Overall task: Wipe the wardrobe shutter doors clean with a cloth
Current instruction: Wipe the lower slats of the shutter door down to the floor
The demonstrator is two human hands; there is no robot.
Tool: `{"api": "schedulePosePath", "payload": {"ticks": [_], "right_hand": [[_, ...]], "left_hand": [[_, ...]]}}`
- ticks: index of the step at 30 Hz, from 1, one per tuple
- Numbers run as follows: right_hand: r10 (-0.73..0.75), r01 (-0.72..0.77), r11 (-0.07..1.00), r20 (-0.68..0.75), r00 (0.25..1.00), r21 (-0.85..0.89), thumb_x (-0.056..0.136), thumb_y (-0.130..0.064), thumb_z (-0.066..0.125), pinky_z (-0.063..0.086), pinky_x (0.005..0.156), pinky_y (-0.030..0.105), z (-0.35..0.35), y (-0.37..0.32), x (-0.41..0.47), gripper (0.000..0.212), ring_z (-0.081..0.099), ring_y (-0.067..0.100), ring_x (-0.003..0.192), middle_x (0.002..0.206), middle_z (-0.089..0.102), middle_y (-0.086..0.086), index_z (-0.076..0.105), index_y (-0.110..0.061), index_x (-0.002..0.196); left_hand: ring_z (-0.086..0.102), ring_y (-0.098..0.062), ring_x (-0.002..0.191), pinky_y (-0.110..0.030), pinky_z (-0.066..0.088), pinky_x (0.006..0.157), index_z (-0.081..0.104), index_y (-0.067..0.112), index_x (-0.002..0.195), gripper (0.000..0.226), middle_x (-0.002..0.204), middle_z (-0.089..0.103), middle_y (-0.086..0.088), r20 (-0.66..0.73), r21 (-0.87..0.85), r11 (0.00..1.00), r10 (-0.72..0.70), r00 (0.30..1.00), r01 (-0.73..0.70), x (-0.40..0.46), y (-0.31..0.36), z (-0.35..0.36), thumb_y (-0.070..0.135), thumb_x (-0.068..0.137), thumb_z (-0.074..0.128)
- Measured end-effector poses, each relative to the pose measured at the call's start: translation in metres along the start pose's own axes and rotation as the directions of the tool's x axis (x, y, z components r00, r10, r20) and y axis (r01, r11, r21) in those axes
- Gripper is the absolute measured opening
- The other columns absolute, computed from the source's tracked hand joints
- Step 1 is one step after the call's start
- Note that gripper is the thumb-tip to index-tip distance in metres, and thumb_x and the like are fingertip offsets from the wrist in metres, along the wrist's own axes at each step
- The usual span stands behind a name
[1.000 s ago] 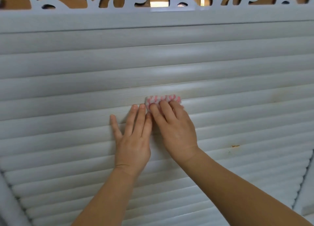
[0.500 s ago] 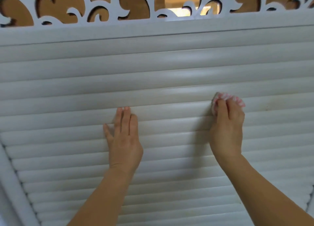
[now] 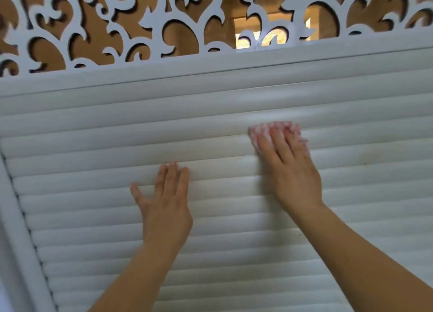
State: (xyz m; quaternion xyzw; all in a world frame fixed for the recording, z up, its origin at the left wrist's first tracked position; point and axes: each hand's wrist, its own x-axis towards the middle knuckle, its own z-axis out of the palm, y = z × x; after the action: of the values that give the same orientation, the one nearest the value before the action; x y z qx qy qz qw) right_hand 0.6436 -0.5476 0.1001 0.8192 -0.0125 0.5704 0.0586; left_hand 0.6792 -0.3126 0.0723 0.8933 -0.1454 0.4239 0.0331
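White rounded horizontal slats make up the wardrobe shutter door [image 3: 89, 218], which fills most of the view and runs from edge to edge. At the far left a white upright frame rail [image 3: 18, 236] borders the slats, slanting outward toward the bottom, with a dark toothed seam where the slat ends meet it. Above the slats lies a plain white top rail [image 3: 164, 70], and over that a white cut-out panel of scrolling leaf shapes [image 3: 98, 18] with brown showing through its openings; a brighter yellow gap appears through the cut-outs right of centre.

Left of centre, the left hand [image 3: 164, 208] lies flat against the slats, palm to the door, its fingers straight and close together pointing upward, the thumb spread out to the left. It holds nothing; its bare forearm comes up from the bottom edge.

Further right and a little higher, the right hand [image 3: 290, 171] presses a small pink-and-white patterned cloth [image 3: 264, 130] onto the upper slats, a few slats below the top rail. Its fingers are laid out nearly straight over the cloth, pinning it to the door rather than curling round it, and the cloth shows above and to the left of the fingertips. The two hands are apart. Right of this hand the slats bear faint brownish smudges [image 3: 365, 157]. The right forearm runs down to the lower right corner.
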Motion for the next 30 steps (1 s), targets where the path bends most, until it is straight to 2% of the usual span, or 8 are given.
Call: {"api": "schedulePosePath", "payload": {"ticks": [3, 5, 10, 14, 18, 23, 28, 30], "right_hand": [[0.285, -0.283, 0.957, -0.022, 0.958, 0.065, 0.082, -0.01, 0.027, 0.035, 0.102, 0.062, -0.007, 0.024, -0.002, 0.061, 0.035, 0.047, 0.132, 0.144, 0.039, 0.025, 0.042, -0.009, 0.141], [0.386, -0.381, 0.92, -0.047, 0.921, 0.091, 0.078, -0.009, 0.024, 0.032, 0.104, 0.061, -0.007, 0.004, 0.001, 0.065, 0.035, 0.046, 0.132, 0.144, 0.039, 0.025, 0.045, -0.01, 0.14], [-0.08, 0.081, 0.996, -0.038, 0.996, 0.038, 0.08, -0.011, 0.035, 0.04, 0.102, 0.048, 0.006, -0.056, 0.01, 0.056, 0.049, 0.038, 0.125, 0.136, 0.052, 0.015, 0.058, -0.014, 0.131], [-0.131, 0.131, 0.991, -0.014, 0.991, 0.033, 0.077, -0.006, 0.032, 0.042, 0.102, 0.048, 0.0, -0.021, 0.01, 0.061, 0.05, 0.036, 0.125, 0.135, 0.053, 0.014, 0.055, -0.014, 0.133], [0.125, -0.125, 0.992, -0.05, 0.991, 0.002, 0.08, 0.0, 0.043, 0.044, 0.098, 0.055, -0.009, 0.049, -0.006, 0.059, 0.044, 0.041, 0.127, 0.138, 0.047, 0.02, 0.044, -0.01, 0.138], [0.493, -0.483, 0.864, -0.046, 0.869, 0.141, 0.084, 0.01, 0.042, 0.034, 0.105, 0.056, -0.017, 0.043, -0.006, 0.064, 0.027, 0.04, 0.137, 0.149, 0.033, 0.018, 0.042, -0.015, 0.143], [0.04, -0.039, 0.999, -0.064, 0.997, 0.019, 0.082, -0.008, 0.035, 0.042, 0.099, 0.049, -0.002, 0.014, -0.002, 0.055, 0.048, 0.039, 0.125, 0.137, 0.05, 0.019, 0.056, -0.012, 0.133], [-0.018, 0.018, 1.0, -0.061, 0.998, 0.007, 0.084, -0.008, 0.032, 0.046, 0.097, 0.052, -0.006, 0.029, -0.002, 0.053, 0.051, 0.039, 0.123, 0.136, 0.052, 0.018, 0.057, -0.011, 0.131]], "left_hand": [[0.006, -0.019, 0.143, -0.064, -0.006, 0.106, 0.019, 0.021, 0.147, 0.069, 0.155, 0.014, -0.005, 0.011, -0.046, 0.989, -0.137, 0.99, 0.138, 0.005, 0.014, -0.008, 0.005, 0.085, 0.045], [0.015, -0.022, 0.137, -0.063, -0.002, 0.106, 0.028, 0.021, 0.143, 0.071, 0.147, 0.027, -0.01, -0.012, -0.106, 0.982, -0.155, 0.988, 0.153, 0.01, 0.027, -0.013, 0.003, 0.079, 0.052], [0.042, -0.025, 0.118, -0.067, 0.027, 0.096, 0.055, 0.013, 0.12, 0.066, 0.119, 0.053, -0.009, -0.204, -0.149, 0.989, -0.016, 0.979, -0.014, 0.03, 0.059, -0.016, 0.001, 0.055, 0.064], [0.04, -0.024, 0.116, -0.068, 0.027, 0.095, 0.056, 0.011, 0.119, 0.071, 0.117, 0.053, -0.009, -0.225, -0.141, 0.99, -0.015, 0.974, -0.018, 0.037, 0.065, -0.017, -0.003, 0.051, 0.068], [0.036, -0.024, 0.12, -0.062, 0.013, 0.101, 0.052, 0.011, 0.126, 0.077, 0.123, 0.05, -0.009, -0.232, -0.096, 0.995, 0.002, 0.973, -0.025, 0.035, 0.061, -0.012, -0.003, 0.052, 0.069], [0.039, -0.028, 0.114, -0.061, 0.017, 0.1, 0.055, 0.008, 0.117, 0.071, 0.115, 0.049, -0.012, -0.308, -0.185, 0.981, -0.003, 0.951, -0.057, 0.042, 0.081, -0.015, -0.006, 0.049, 0.069], [0.04, -0.027, 0.119, -0.059, 0.023, 0.101, 0.054, 0.019, 0.121, 0.061, 0.122, 0.049, -0.008, -0.331, -0.191, 0.964, 0.113, 0.937, -0.184, 0.058, 0.117, -0.028, 0.012, 0.062, 0.043], [0.04, -0.027, 0.122, -0.061, 0.024, 0.101, 0.055, 0.019, 0.122, 0.064, 0.126, 0.05, -0.01, -0.323, -0.192, 0.959, 0.14, 0.936, -0.21, 0.065, 0.128, -0.03, 0.01, 0.058, 0.053]]}}
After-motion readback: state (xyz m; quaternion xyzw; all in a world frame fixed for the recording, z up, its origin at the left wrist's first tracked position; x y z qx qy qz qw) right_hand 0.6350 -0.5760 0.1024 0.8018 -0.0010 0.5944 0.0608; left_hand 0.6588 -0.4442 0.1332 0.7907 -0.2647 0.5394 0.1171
